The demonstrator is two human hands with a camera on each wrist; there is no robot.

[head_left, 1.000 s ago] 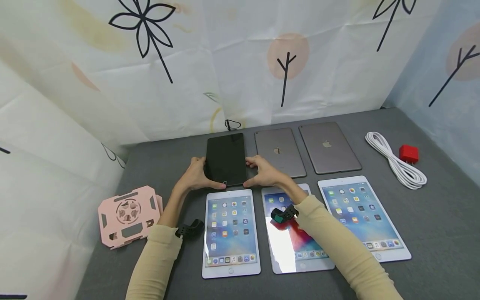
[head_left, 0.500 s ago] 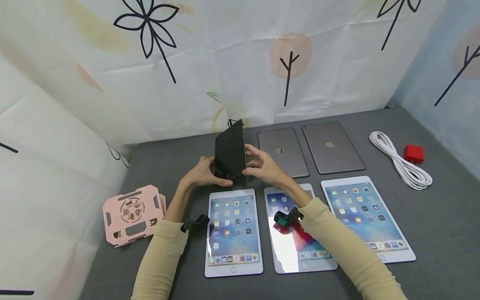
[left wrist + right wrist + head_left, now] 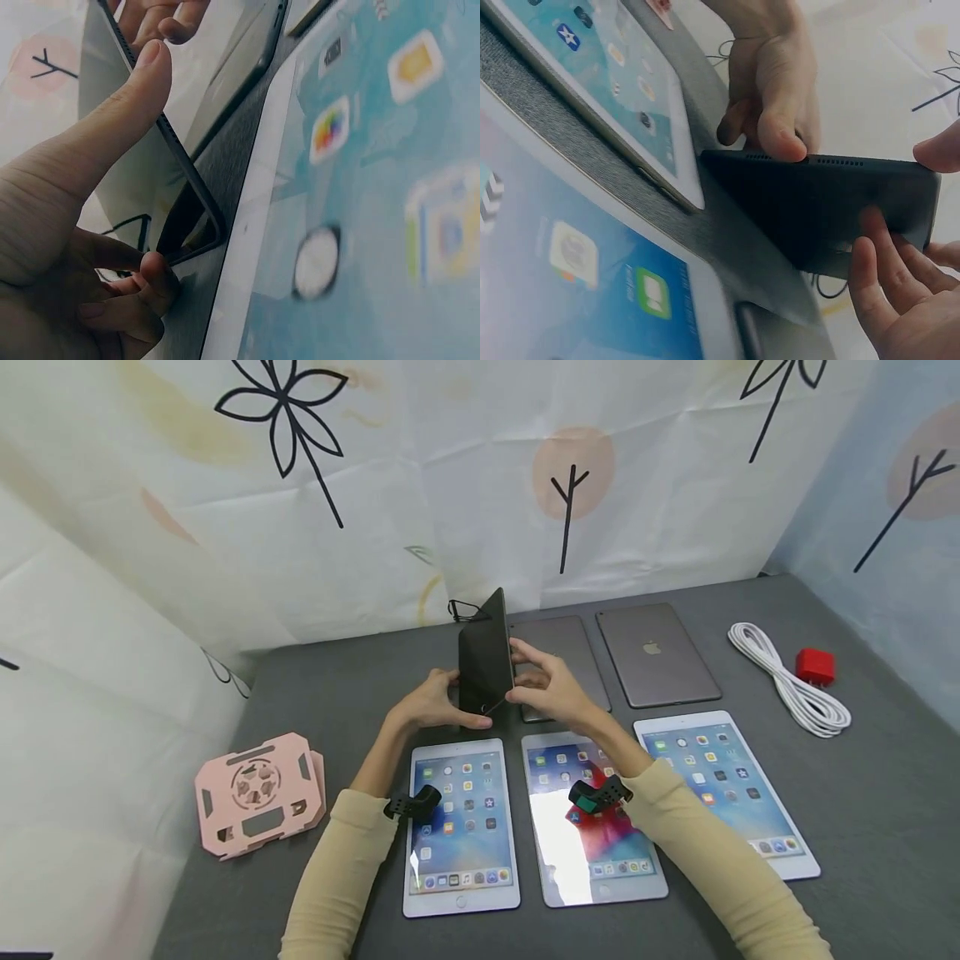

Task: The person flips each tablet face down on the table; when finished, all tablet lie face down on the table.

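Observation:
A dark tablet stands tilted up near the back of the table, its left long edge low and its right one raised. My left hand holds it low, thumb along the end edge. In the left wrist view that thumb lies on the edge with speaker holes, fingers at the lower corner. My right hand grips the raised long edge between thumb and fingers. In the right wrist view, its fingers spread behind the tablet's back.
Two grey tablets lie face down, one partly behind my right hand, one farther right. Nearer me, three white tablets lie with lit screens, including one at left. A pink case, a white cable and a red charger plug flank them.
The dark tablet has gone from lying flat, screen up, to standing steeply tilted, its right edge lifted. Both hands have shifted right with it, and the right fingers now reach behind.

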